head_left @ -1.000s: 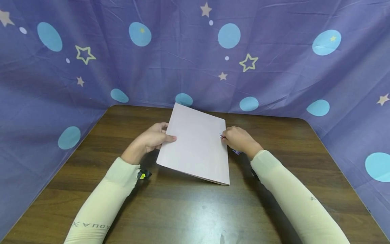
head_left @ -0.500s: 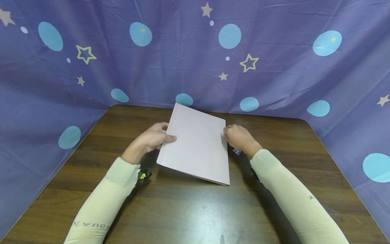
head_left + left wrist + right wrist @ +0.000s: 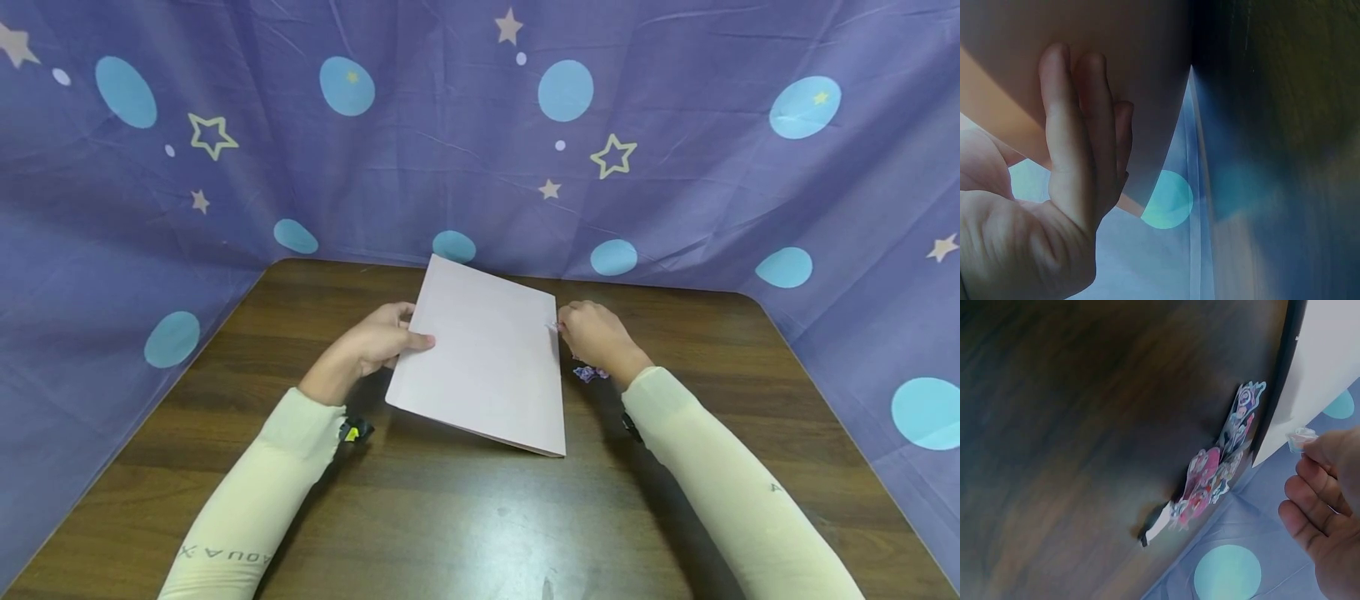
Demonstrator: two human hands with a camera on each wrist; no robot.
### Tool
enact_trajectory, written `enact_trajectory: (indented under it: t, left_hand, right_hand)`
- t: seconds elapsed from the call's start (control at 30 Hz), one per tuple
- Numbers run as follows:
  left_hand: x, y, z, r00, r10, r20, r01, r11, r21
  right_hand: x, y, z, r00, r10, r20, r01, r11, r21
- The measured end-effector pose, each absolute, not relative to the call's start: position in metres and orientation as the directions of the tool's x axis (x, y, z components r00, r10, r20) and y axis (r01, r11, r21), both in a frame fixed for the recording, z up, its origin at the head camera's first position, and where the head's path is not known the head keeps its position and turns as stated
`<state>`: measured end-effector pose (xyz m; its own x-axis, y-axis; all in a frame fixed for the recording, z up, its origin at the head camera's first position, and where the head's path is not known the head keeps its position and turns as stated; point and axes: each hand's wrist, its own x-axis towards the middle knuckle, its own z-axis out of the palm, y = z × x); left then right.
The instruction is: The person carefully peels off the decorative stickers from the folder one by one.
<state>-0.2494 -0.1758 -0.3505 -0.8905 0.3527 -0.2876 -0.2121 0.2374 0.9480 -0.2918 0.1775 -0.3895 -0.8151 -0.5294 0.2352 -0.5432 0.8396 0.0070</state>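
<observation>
My left hand point(image 3: 378, 337) grips a large white card point(image 3: 483, 358) by its left edge, thumb on the front and fingers spread behind it. The card is tilted, its near edge showing a thin double layer. At its right edge, my right hand point(image 3: 594, 333) pinches a small, pale, clear-edged sticker point(image 3: 1301, 439) between thumb and fingertips. The other fingers curl loosely below. Several colourful cartoon cut-out stickers point(image 3: 1200, 481) lie on the table under the right wrist, partly hidden by that hand in the head view.
The brown wooden table point(image 3: 442, 533) has a purple curtain point(image 3: 480, 150) with stars and blue dots along its back and sides. Beside the cut-outs lies a small black-and-white piece point(image 3: 1157, 525). A dark wrist device point(image 3: 356, 430) sits under the left sleeve.
My right hand has shifted slightly right and away from the card's edge, with the pinched sticker following it. More of the cut-outs shows below the wrist. The left hand and card hold still.
</observation>
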Motion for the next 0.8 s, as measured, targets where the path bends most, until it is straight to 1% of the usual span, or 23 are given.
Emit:
enact_trajectory:
  t: [0.17,0.47,0.8]
  left_hand:
    - [-0.248,-0.176,-0.35,-0.888,0.354,-0.293,-0.218,0.235,0.947]
    - [-0.25,-0.175,-0.348,-0.89,0.355,-0.287,-0.212,0.236,0.948]
    - [-0.249,-0.175,-0.349,-0.888,0.35,-0.298,-0.217,0.253,0.943]
  right_hand:
    - [-0.289,0.185,-0.386,-0.813,-0.531,0.238,-0.54,0.841,0.031]
    - [-0.281,0.211,-0.384,-0.845,-0.509,0.165,-0.504,0.86,0.079]
    - [-0.272,0.228,-0.388,-0.82,-0.546,0.174,-0.535,0.838,0.108]
